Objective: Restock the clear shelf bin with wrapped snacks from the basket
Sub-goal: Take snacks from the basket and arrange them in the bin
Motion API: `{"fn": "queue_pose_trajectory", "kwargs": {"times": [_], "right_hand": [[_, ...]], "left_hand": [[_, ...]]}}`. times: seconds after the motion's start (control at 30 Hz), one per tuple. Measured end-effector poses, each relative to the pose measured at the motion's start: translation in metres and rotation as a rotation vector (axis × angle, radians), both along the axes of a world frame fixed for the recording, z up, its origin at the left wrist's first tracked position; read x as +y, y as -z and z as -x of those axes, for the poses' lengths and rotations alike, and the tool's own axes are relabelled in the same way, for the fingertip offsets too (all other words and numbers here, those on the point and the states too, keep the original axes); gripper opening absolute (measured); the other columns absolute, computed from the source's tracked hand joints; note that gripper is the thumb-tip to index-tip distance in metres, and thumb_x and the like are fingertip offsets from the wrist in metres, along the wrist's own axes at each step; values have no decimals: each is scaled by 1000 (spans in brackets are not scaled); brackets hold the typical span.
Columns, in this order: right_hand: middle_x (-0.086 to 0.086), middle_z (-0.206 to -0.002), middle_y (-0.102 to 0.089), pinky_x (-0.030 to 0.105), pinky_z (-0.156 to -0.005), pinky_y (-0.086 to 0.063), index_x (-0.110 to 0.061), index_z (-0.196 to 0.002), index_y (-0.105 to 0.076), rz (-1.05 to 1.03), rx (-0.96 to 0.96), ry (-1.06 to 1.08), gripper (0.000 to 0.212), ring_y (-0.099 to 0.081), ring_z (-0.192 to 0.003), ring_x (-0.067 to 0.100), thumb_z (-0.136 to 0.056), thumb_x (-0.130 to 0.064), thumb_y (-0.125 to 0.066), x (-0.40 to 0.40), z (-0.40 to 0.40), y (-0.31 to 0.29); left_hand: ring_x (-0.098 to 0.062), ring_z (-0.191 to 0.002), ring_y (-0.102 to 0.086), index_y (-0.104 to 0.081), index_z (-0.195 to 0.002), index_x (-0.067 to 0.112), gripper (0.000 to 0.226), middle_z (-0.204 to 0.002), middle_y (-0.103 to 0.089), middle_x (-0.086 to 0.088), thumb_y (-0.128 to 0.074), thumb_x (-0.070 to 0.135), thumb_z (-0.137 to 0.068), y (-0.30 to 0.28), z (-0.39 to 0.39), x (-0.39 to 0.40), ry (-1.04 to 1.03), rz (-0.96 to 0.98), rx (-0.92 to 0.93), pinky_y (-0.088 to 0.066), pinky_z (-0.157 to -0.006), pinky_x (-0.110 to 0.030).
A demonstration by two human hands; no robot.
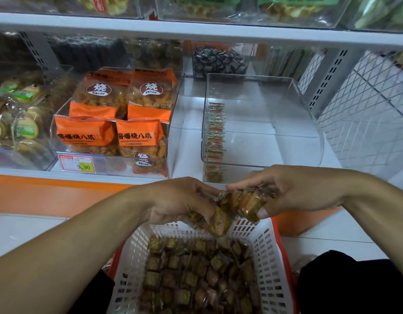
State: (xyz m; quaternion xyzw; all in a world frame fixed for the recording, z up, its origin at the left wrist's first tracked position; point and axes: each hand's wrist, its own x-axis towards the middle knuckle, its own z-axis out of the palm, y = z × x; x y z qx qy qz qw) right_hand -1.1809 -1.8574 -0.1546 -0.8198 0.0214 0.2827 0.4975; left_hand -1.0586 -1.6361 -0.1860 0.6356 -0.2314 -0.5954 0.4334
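Two hands meet just above the far rim of the white slotted basket (259, 252), each closed on wrapped snacks taken from it. The left hand (173, 200) curls its fingers round a small bundle (219, 219) of brown-and-green packets that hangs over the basket's far edge; the right hand (293, 189) grips another cluster (248, 202) between thumb and bent fingers, and the two bundles touch in the middle. Below them the basket is thickly filled with more of the same square wrapped snacks (196, 279). Just beyond the hands, on the white shelf (184, 141), stands the clear shelf bin (298, 132), mostly bare, with a single row of packets (215, 132) standing on edge along its left wall from near to far. To the left of it another clear bin holds orange snack bags (109, 132), with a yellow price tag (77, 164) on its near face. Far behind the clear bin sits a heap of dark wrapped candies (218, 61). Wire mesh (366, 114) closes the shelf on the right.
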Motion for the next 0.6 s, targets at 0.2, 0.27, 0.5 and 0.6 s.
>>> {"fn": "queue_pose_trajectory", "kwargs": {"times": [0.2, 0.27, 0.5, 0.6], "right_hand": [[-6, -145, -57, 26, -113, -40, -29, -154, -37, 66, 42, -42, 83, -54, -131, 3, -87, 3, -74, 5, -3, 1], [0, -139, -63, 31, -110, -46, -31, -150, -43, 87, 2, -10, 83, -61, -126, 13, -83, 2, -78, 0, -5, -5], [-6, -118, -66, 26, -81, -57, -22, -124, -58, 55, -240, 184, 64, -72, -97, 17, -74, 11, -81, -26, -15, -35], [-1, -120, -65, 31, -88, -55, -20, -122, -58, 48, -372, 409, 62, -71, -96, 20, -72, 9, -82, -48, -34, -36]], "left_hand": [[-15, -51, -64, -59, -134, -1, 58, -66, -71, -5, -63, -20, -80, -2, 0, -9, -35, -48, -61, -48, -47, -20], [-17, -53, -64, -63, -131, 0, 56, -70, -71, -9, -62, -22, -80, -6, -3, -12, -55, -10, -46, -50, -50, -22], [-20, -78, -73, -68, -123, 11, 61, -113, -76, -13, -66, -12, -67, -20, -19, -27, -326, 242, 66, -60, -66, -27], [-30, -102, -73, -69, -124, 17, 53, -121, -74, -7, -68, -10, -79, -19, -23, -40, -481, 337, 12, -57, -94, -44]]}}
